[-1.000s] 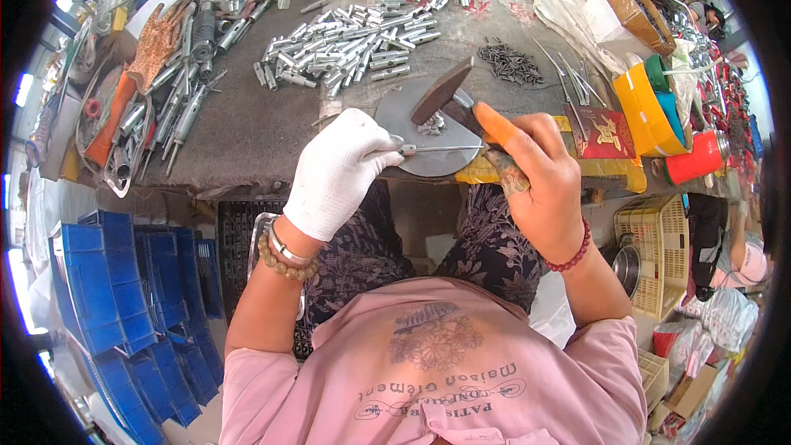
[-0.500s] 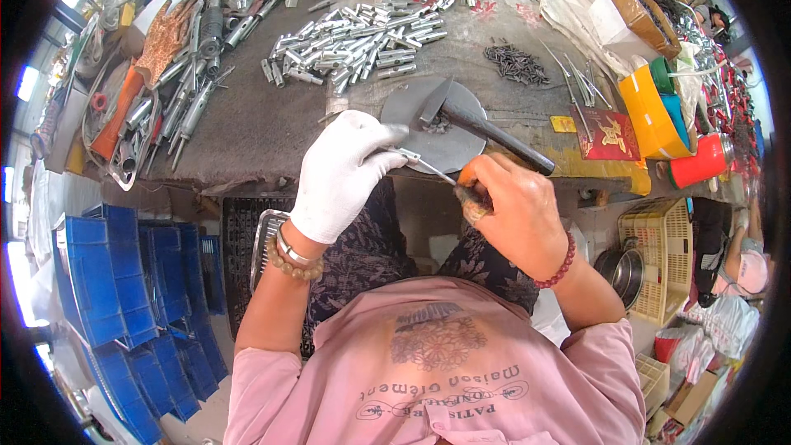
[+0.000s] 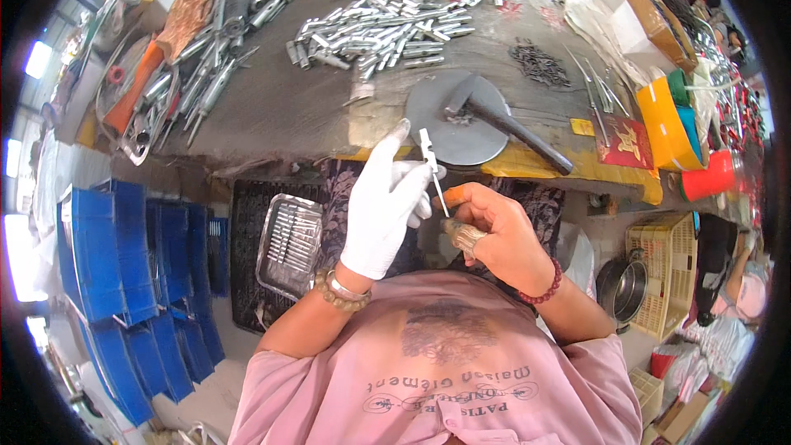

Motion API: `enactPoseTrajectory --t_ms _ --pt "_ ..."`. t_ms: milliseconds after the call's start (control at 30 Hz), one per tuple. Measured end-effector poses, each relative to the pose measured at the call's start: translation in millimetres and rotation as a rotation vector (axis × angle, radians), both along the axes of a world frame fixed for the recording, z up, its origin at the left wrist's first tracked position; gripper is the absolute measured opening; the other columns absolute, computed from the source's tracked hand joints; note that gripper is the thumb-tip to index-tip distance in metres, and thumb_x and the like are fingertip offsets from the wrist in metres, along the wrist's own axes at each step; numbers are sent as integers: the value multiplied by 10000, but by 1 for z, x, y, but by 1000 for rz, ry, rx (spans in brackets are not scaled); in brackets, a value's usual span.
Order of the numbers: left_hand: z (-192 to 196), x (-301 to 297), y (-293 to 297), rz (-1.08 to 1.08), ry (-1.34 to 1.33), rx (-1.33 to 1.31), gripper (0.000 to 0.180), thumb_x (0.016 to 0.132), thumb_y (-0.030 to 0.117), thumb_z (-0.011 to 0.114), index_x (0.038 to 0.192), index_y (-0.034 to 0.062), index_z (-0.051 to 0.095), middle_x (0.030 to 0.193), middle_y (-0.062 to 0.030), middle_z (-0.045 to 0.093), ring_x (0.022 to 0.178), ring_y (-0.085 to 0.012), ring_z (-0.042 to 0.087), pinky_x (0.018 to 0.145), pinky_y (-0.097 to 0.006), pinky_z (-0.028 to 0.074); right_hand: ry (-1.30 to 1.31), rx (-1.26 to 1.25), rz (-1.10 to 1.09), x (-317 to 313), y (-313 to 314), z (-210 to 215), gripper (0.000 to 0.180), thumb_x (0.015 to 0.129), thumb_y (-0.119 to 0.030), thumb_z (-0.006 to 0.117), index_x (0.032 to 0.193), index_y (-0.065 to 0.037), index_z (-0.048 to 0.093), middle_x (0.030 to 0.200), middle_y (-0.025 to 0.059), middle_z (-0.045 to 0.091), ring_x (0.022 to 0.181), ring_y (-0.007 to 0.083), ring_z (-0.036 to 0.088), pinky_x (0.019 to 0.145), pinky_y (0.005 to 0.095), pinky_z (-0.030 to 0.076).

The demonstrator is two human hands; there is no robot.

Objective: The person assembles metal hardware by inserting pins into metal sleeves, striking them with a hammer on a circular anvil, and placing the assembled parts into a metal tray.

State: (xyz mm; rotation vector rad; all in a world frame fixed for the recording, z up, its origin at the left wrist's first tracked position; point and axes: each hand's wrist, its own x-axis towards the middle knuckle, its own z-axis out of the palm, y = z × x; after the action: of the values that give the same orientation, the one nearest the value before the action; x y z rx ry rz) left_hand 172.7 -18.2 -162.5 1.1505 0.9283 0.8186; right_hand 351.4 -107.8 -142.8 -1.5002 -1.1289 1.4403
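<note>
My left hand (image 3: 381,213), in a white glove with the index finger raised, grips a small silver metal tube (image 3: 428,148) between its fingers. From the tube a thin metal rod (image 3: 440,194) slants down to my right hand (image 3: 500,237). That hand is bare, with its fingers curled around the rod's lower end; a wrapping (image 3: 464,236) covers its thumb. Just beyond both hands lies a round grey metal plate (image 3: 437,128) at the bench's near edge. A hammer (image 3: 523,138) rests across it.
The cloth-covered bench (image 3: 272,107) carries a heap of silver tubes (image 3: 387,31) and a pile of dark pins (image 3: 540,64). Tools (image 3: 218,86) crowd its left side. Below are a metal tray (image 3: 290,243) with parts, blue bins (image 3: 103,255) and a yellow crate (image 3: 659,272).
Both hands have drawn back from the plate toward my body, with the tube and rod tilted more upright. The metal tray below has come into fuller view.
</note>
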Motion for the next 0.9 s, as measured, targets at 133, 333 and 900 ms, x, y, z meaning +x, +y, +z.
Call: enactPoseTrajectory --t_ms 133,333,900 --pt "-3 -14 0 66 -73 -56 674 1046 108 727 1645 39 425 1049 -124 790 633 -46 549 540 -201 437 -54 66 52 -13 2 -6 417 929 64 713 1333 -24 666 874 13 645 761 71 587 671 268 500" --pt "-43 -103 -3 367 161 34 652 1023 140 728 1595 -32 467 1051 -116 777 703 -47 575 588 -206 456 4 -38 119 -5 3 -13 480 993 108 642 1450 -39 637 1023 -9 649 872 52 616 786 232 525" --pt "-311 -318 -45 908 811 -538 470 892 99 854 1332 -2 723 1081 -162 812 825 -256 807 667 -393 631 4 -168 178 -11 5 -36 461 1036 100 544 1456 -63 640 1079 10 686 917 62 658 809 230 557"
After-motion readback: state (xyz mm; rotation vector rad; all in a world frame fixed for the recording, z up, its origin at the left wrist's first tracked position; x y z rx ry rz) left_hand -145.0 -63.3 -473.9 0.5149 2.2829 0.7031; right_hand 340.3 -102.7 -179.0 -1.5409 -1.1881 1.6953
